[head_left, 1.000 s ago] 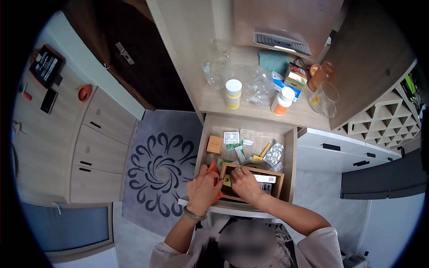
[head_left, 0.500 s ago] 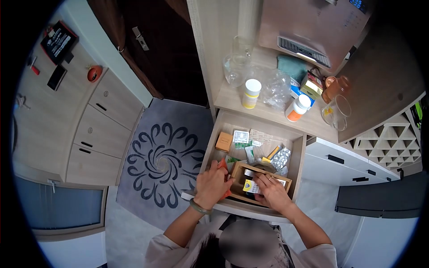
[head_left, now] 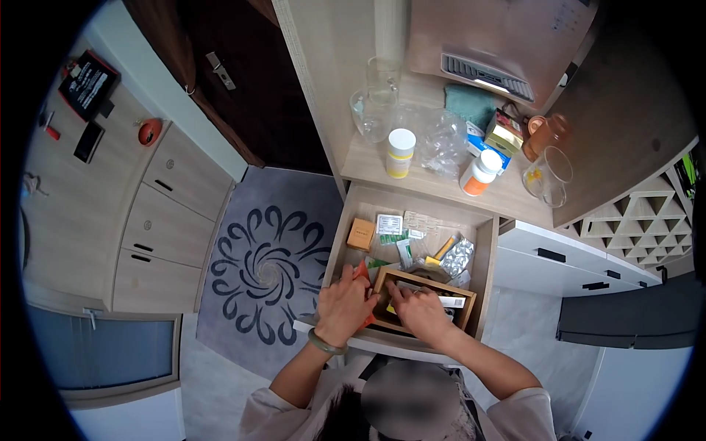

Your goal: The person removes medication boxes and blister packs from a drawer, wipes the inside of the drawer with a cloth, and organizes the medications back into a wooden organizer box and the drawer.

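My left hand [head_left: 344,305], a bangle at its wrist, is closed on a crumpled orange packet [head_left: 361,271] at the drawer's front left. Its fingertips come up to the left side of a small wooden box [head_left: 423,278]. Into that box reaches my right hand [head_left: 423,314], fingers extended and apart; their tips are partly hidden. A carton with yellow on it [head_left: 390,309] shows in part beneath this hand. To the right of the fingers, a white carton [head_left: 451,302] lies inside the box.
The open drawer [head_left: 485,242] also holds an orange-brown box [head_left: 360,234], blister packs [head_left: 460,255] and leaflets. On the shelf above are a yellow-labelled bottle [head_left: 399,154], an orange-labelled bottle [head_left: 480,174], clear plastic [head_left: 443,143], glass jugs and a glass cup [head_left: 557,173].
My right hand has shifted left within the wooden box, and the yellow-and-white carton is now mostly covered. The white carton shows more. My left hand stays on the orange packet.
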Demonstrator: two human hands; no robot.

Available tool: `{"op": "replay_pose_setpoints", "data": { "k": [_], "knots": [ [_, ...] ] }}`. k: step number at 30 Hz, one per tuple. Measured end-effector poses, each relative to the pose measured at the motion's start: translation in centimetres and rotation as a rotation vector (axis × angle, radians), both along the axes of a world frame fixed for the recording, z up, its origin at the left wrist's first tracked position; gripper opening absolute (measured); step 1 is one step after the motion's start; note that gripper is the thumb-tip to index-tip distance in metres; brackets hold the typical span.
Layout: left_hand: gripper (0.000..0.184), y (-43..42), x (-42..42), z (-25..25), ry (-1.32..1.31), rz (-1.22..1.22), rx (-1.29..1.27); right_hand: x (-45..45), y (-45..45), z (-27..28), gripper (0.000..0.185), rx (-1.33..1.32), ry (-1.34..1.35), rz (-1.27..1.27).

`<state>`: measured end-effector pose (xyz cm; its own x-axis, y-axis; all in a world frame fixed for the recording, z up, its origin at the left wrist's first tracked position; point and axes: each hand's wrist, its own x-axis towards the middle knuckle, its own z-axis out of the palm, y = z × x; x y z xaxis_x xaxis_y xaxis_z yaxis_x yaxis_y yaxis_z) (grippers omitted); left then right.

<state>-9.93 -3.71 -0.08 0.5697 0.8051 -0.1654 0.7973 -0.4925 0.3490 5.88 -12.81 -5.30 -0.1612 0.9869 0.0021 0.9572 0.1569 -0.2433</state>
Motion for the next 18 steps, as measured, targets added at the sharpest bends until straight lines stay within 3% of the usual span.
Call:
{"op": "replay_pose_setpoints", "data": {
  "k": [2,5,8,12,14,16,18],
  "knots": [
    [0.026,-0.1,0.0,-0.1,-0.005,0.006,0.001,-0.9,0.8,-2.0,0.042,-0.096,-0.308,0.005],
    [0.026,0.0,-0.1,-0.2,0.008,0.038,0.023,-1.5,1.9,0.5,0.037,-0.314,-0.343,0.046],
    [0.026,0.1,-0.1,-0.1,0.021,0.056,-0.011,-0.2,1.1,0.5,0.027,-0.129,-0.445,0.246],
    [0.026,0.0,-0.1,-0.3,-0.009,0.05,-0.028,0.7,0.7,0.0,0.028,-0.138,-0.381,0.22],
    [0.026,0.0,0.0,-0.3,-0.018,0.039,-0.031,1.8,0.5,1.3,0.035,-0.217,-0.284,0.195],
    [0.027,0.0,0.1,-0.2,-0.013,0.041,-0.051,3.2,-0.1,3.0,0.052,-0.166,-0.074,0.179],
    [0.028,0.0,0.0,-0.2,-0.018,0.04,-0.057,4.2,-1.0,4.2,0.053,-0.067,-0.045,0.169]
  ]
}}
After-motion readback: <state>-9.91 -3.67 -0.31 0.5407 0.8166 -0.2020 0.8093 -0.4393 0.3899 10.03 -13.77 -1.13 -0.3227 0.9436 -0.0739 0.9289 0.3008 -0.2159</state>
